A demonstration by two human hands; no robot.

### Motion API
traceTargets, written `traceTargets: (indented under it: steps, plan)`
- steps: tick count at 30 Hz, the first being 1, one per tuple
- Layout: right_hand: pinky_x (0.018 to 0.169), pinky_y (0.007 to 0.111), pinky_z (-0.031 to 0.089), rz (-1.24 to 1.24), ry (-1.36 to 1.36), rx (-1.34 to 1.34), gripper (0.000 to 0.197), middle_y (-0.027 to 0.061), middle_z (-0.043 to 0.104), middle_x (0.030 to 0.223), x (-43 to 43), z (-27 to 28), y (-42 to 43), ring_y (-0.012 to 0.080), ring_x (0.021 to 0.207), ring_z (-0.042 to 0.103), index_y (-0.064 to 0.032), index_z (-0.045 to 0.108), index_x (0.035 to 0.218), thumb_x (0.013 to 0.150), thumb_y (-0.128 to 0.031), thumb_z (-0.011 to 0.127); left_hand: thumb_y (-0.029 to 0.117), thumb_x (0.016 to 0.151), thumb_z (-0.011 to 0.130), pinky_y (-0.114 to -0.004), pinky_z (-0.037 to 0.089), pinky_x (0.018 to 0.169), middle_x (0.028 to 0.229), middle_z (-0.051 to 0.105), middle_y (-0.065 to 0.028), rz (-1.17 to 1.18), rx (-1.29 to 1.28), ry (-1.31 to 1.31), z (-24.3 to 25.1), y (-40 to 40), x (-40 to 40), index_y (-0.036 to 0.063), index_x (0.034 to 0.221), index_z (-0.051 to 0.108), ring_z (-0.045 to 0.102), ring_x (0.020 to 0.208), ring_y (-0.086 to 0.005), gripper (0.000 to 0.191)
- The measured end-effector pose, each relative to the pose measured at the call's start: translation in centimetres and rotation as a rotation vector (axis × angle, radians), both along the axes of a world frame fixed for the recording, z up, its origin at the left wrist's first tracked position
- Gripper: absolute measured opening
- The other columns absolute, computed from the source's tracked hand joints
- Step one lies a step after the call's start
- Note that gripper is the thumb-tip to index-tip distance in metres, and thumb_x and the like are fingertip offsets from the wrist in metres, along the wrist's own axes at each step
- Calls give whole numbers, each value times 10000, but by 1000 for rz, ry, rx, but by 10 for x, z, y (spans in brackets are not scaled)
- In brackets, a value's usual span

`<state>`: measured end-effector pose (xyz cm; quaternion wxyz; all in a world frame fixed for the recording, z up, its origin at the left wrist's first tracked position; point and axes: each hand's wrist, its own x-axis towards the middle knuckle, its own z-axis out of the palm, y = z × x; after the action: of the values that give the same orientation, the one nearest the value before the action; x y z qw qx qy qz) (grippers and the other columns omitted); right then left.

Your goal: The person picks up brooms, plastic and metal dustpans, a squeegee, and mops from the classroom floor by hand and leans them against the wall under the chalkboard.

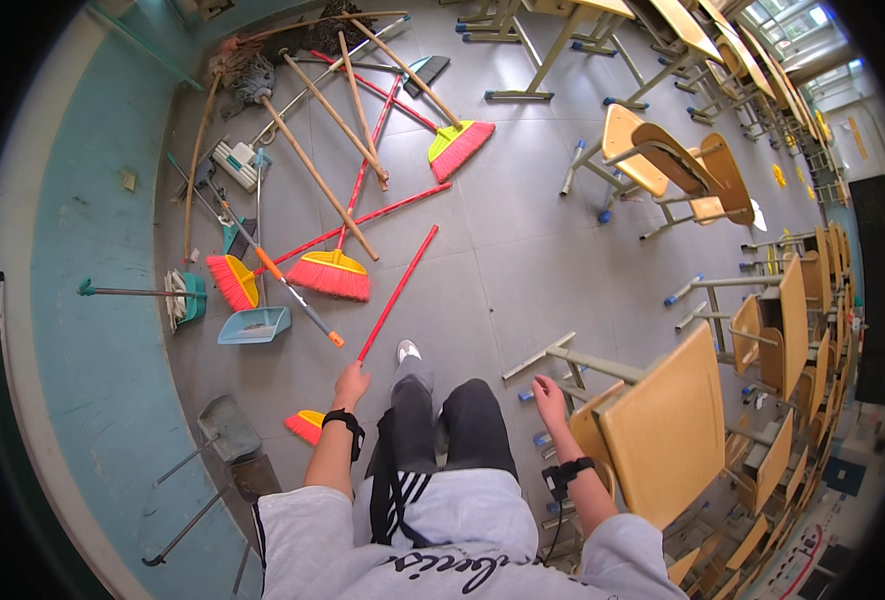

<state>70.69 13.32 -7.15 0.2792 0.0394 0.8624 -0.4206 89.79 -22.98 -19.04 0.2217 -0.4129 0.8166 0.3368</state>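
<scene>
My left hand (351,385) is closed around the red handle of a broom (398,295); its yellow and red head shows behind my left wrist. My right hand (549,393) hangs beside a wooden-topped desk (664,427), holding nothing, with its fingers partly curled. Ahead on the floor lie a red-bristled broom with a yellow collar (330,277), another such broom (234,283), and a broom with a lime-yellow collar (460,146). Wooden-handled mops (251,82) lie near the corner. A telescopic pole with orange grips (292,289) lies closer to me.
A light blue dustpan (255,326), a green dustpan (196,298) and grey dustpans (231,429) are along the blue wall (97,262). Chairs (682,169) and rows of desks (791,326) stand to the right. Several handles cross one another on the floor.
</scene>
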Motion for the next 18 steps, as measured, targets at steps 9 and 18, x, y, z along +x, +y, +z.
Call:
traceTargets:
  steps: [9,18]
  plan:
    - [671,225,418,-124,-2,21,249,60,557,835,-46,-179,-3,109,741,528,26,509,984,782,-120,516,196,674,501,-411,417,701,855,569,-151,124,91,-116,-268,-59,-104,68,876,546,530,833,-312,244]
    - [624,229,423,-204,-365,101,258,56,582,848,-60,-370,7,113,732,549,-17,510,997,803,-186,489,197,651,606,-413,416,734,947,503,-130,-67,-83,-177,-465,-62,-165,59,910,471,492,879,-302,323]
